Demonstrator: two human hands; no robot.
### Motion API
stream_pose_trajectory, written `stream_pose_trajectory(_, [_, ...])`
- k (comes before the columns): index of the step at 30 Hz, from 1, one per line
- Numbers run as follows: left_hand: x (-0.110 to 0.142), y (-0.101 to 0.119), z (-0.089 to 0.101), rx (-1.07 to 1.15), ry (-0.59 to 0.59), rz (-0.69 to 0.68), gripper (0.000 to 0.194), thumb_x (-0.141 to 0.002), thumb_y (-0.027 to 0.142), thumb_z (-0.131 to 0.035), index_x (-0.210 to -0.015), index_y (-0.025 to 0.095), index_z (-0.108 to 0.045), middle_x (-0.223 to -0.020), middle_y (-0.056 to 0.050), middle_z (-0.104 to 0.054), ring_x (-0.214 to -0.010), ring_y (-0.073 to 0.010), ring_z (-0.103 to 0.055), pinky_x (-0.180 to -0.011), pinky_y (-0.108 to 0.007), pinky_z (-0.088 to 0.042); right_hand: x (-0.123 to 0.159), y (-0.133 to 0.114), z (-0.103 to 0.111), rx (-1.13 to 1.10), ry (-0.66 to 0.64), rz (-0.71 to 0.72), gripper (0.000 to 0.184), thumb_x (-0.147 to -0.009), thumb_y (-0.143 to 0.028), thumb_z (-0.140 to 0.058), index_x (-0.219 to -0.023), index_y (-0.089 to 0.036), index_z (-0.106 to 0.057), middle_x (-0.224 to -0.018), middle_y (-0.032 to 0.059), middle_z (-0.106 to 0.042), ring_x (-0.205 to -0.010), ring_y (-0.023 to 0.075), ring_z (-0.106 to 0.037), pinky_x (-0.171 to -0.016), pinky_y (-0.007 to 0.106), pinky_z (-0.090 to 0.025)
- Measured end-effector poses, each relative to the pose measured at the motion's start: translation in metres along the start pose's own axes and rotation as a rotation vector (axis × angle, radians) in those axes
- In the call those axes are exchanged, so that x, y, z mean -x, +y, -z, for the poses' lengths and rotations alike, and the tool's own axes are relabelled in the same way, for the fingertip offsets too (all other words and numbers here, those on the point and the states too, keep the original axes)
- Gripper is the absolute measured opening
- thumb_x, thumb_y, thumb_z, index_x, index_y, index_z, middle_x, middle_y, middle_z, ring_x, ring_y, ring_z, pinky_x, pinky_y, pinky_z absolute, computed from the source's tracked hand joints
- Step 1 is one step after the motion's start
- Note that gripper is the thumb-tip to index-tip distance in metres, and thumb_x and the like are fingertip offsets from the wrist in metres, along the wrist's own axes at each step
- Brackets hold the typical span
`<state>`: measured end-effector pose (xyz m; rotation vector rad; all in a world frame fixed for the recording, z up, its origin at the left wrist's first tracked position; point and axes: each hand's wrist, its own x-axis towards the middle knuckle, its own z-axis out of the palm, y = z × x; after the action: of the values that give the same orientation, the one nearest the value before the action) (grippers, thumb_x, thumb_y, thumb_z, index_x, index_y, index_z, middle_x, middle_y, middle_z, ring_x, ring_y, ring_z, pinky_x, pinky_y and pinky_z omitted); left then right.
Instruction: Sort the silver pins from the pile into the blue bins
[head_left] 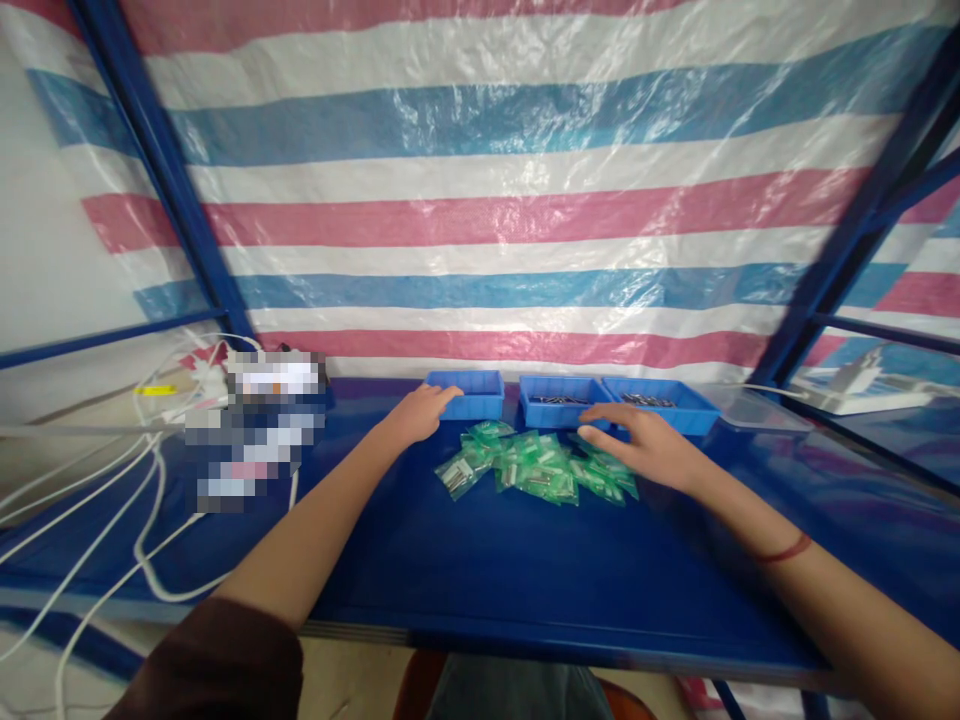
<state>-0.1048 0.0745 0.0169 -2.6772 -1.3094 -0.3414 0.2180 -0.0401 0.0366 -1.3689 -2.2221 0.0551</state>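
Note:
A heap of small green plastic bags [536, 467] with metal parts inside lies on the blue table [480, 570]. My left hand [420, 410] reaches forward, fingers stretched out, and touches the front of the left blue tray [469, 393]. My right hand [637, 440] hovers flat over the right side of the green bags, fingers extended and holding nothing. Behind it stand a middle blue tray [559, 400] and a right blue tray [660, 403], both holding small dark metal parts.
White cables [142, 480] run over the table's left side beside a blurred-out object [255, 440]. A striped plastic sheet [487, 200] hangs behind the table between blue frame posts. A clear lid or tray [750, 408] lies at the right.

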Motion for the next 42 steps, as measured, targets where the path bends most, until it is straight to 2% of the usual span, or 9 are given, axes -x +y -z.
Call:
stream_pose_trajectory(4, [-0.001,0.005,0.000,0.042,0.052,-0.024,0.040,-0.083,0.009,-0.038,-0.118,0.022,-0.052,-0.101,-0.008,-0.058,-0.097,-0.0216,-0.051,-0.089,-0.035,-0.039,-0.017,0.032,-0.009,0.275,0.123,0.055,0.041,-0.080,-0.040,-0.051,-0.113,-0.017,-0.058,-0.111,0.0138,-0.063,-0.111,0.0330,-0.052,-0.095,0.050,-0.039])
stream_pose_trajectory(8, [0.009,0.025,0.009,0.076,0.301,-0.080,0.033,-0.087,0.020,-0.039,-0.116,0.024,-0.054,-0.113,-0.008,-0.051,-0.108,-0.0229,-0.045,-0.097,-0.040,-0.035,-0.026,0.049,-0.026,0.382,0.097,0.058,0.026,-0.083,-0.029,-0.046,-0.100,-0.017,-0.063,-0.097,0.0115,-0.068,-0.095,0.0290,-0.061,-0.097,0.053,-0.035])
stream_pose_trajectory(11, [0.016,0.048,0.015,0.195,0.366,-0.192,0.033,-0.087,0.035,-0.045,-0.118,0.025,-0.052,-0.116,-0.007,-0.049,-0.112,-0.0230,-0.044,-0.101,-0.041,-0.033,-0.024,0.047,-0.028,0.382,0.168,0.074,0.022,-0.085,-0.025,-0.044,-0.095,-0.018,-0.062,-0.092,0.0087,-0.069,-0.088,0.0264,-0.063,-0.099,0.054,-0.031])
stream_pose_trajectory(18, [0.010,0.096,0.009,0.712,0.442,-0.143,0.080,-0.074,0.045,-0.062,-0.138,0.029,-0.016,-0.139,-0.011,-0.027,-0.124,-0.0289,-0.035,-0.099,-0.046,-0.036,-0.012,0.007,0.003,0.126,0.295,0.189,0.020,-0.085,-0.031,-0.048,-0.096,-0.020,-0.061,-0.094,0.0075,-0.068,-0.090,0.0248,-0.062,-0.089,0.043,-0.045])
stream_pose_trajectory(24, [0.006,0.103,0.010,0.907,0.527,-0.074,0.048,-0.069,0.040,-0.069,-0.108,0.026,-0.045,-0.116,-0.006,-0.043,-0.110,-0.0234,-0.046,-0.089,-0.039,-0.045,-0.007,-0.014,0.002,-0.140,0.326,0.250,0.015,-0.082,-0.032,-0.056,-0.093,-0.026,-0.062,-0.093,0.0032,-0.067,-0.094,0.0227,-0.060,-0.092,0.042,-0.044])
stream_pose_trajectory(27, [0.009,0.106,0.012,0.950,0.563,-0.028,0.046,-0.067,0.038,-0.071,-0.102,0.024,-0.045,-0.111,-0.006,-0.043,-0.107,-0.0220,-0.047,-0.088,-0.038,-0.046,-0.008,-0.012,-0.004,-0.284,0.440,0.138,0.036,-0.076,-0.038,-0.062,-0.109,-0.028,-0.056,-0.115,0.0057,-0.059,-0.110,0.0258,-0.053,-0.093,0.044,-0.043])
stream_pose_trajectory(31, [0.013,0.118,0.010,1.075,0.534,0.017,0.046,-0.068,0.038,-0.070,-0.102,0.023,-0.043,-0.112,-0.006,-0.043,-0.107,-0.0220,-0.048,-0.086,-0.038,-0.048,-0.008,-0.004,-0.006,-0.503,0.410,-0.094,0.076,-0.069,-0.047,-0.066,-0.133,-0.031,-0.029,-0.137,0.0098,-0.040,-0.120,0.0287,-0.045,-0.088,0.044,-0.047])
stream_pose_trajectory(37, [0.015,0.126,-0.002,1.107,0.384,-0.034,0.063,-0.071,0.043,-0.066,-0.120,0.024,-0.032,-0.127,-0.012,-0.040,-0.111,-0.0251,-0.049,-0.091,-0.044,-0.045,-0.004,0.007,-0.003,-0.774,0.391,-0.262,0.065,-0.062,-0.042,-0.072,-0.119,-0.028,-0.044,-0.111,0.0059,-0.058,-0.096,0.0251,-0.060,-0.080,0.038,-0.053])
stream_pose_trajectory(42, [0.020,0.119,-0.001,0.785,0.163,-0.211,0.095,-0.072,0.054,-0.061,-0.140,0.021,-0.004,-0.144,-0.017,-0.024,-0.130,-0.0318,-0.029,-0.104,-0.050,-0.029,-0.001,0.019,0.007,-0.838,0.460,-0.315,0.059,-0.059,-0.041,-0.074,-0.111,-0.028,-0.052,-0.090,0.0031,-0.063,-0.083,0.0246,-0.062,-0.073,0.038,-0.054])
